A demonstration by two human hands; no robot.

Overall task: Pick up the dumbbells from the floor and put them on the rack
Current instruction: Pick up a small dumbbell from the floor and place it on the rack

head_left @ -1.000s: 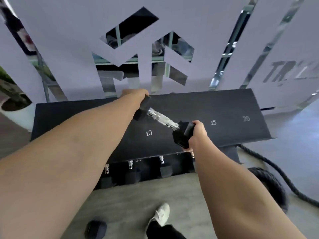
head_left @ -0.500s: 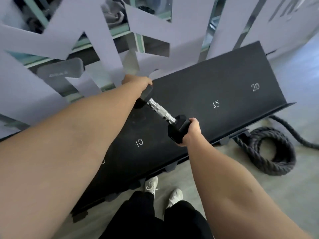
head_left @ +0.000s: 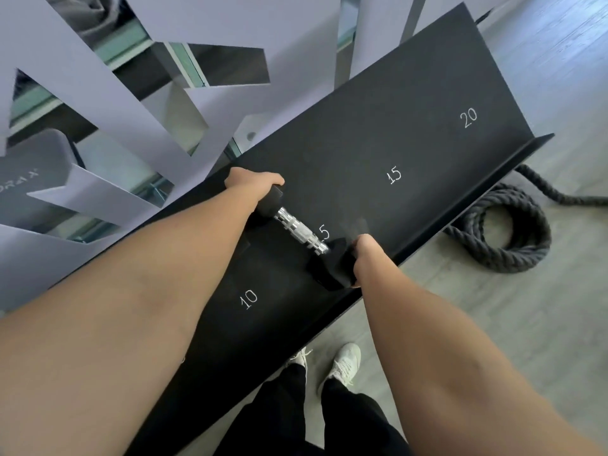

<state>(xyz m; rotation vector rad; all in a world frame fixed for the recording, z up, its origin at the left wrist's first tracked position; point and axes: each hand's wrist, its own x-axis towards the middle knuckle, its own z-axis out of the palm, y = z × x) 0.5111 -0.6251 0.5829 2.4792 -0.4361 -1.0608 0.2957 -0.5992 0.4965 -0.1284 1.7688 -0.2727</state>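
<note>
rack (head_left: 427,93): 10, 5, 15, 20

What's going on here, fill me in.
A person is setting a dumbbell onto the black rack. The left hand grips the far head and the right hand grips the near head, with the chrome handle bare between them. The dumbbell sits low over the shelf, between the painted 10 and 15 marks. Whether it rests on the shelf yet is unclear. A coiled rope lies on the floor to the right.
</note>
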